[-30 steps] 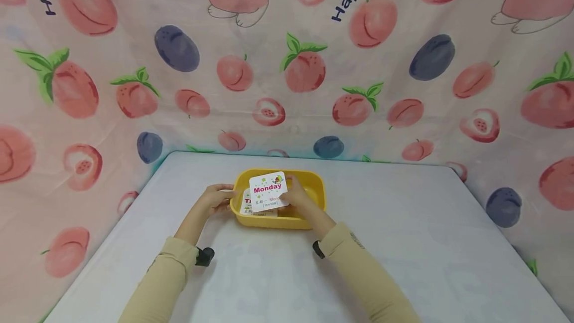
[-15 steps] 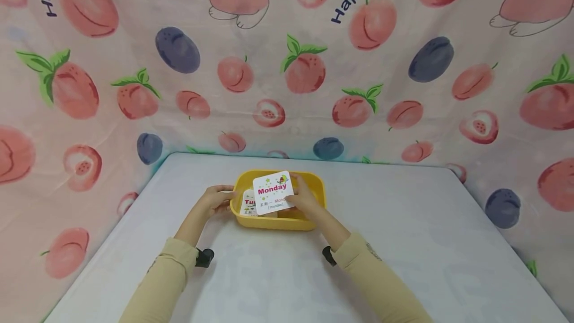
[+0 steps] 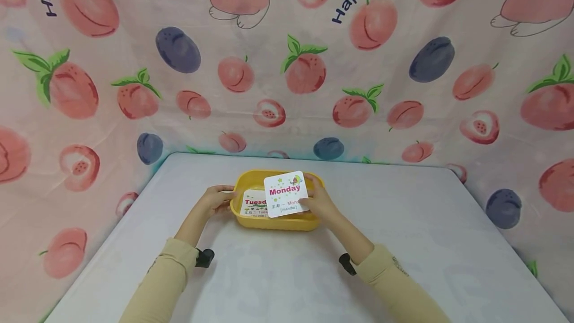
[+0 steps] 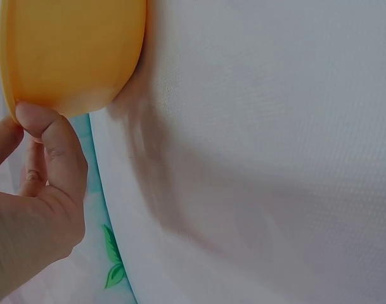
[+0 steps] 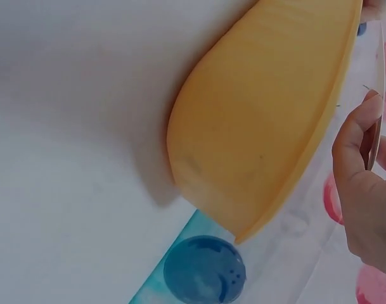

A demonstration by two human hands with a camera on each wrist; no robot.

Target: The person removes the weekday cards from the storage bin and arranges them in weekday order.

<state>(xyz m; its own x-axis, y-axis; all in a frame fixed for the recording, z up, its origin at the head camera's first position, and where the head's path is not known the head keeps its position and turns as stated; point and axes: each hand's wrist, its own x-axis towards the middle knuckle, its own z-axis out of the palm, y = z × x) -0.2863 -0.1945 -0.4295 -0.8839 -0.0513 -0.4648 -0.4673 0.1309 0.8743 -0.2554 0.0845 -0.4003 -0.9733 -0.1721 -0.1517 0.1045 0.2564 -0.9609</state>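
Observation:
A yellow plastic basket point(image 3: 273, 223) stands on the white table. My left hand point(image 3: 216, 199) pinches its left rim; the left wrist view shows thumb and fingers on either side of the basket's edge point(image 4: 72, 57). Over the basket, my right hand point(image 3: 319, 198) holds a white card point(image 3: 285, 194) by its right edge, printed "Monday" in red with small stars and Chinese characters. In the right wrist view this card is seen edge-on between thumb and fingers, beside the basket rim. A second card point(image 3: 254, 203), reading "Tuesd…", lies inside the basket, partly hidden by the Monday card.
The white table point(image 3: 426, 243) stretches around the basket on all sides. Behind it hangs a cloth point(image 3: 291, 128) printed with peaches and dark blue fruit. A black wrist device point(image 3: 205, 257) is strapped at the left cuff, another point(image 3: 347, 264) at the right.
My right hand has moved right with the Monday card, uncovering more of the Tuesday card. The left hand and the basket stay where they were.

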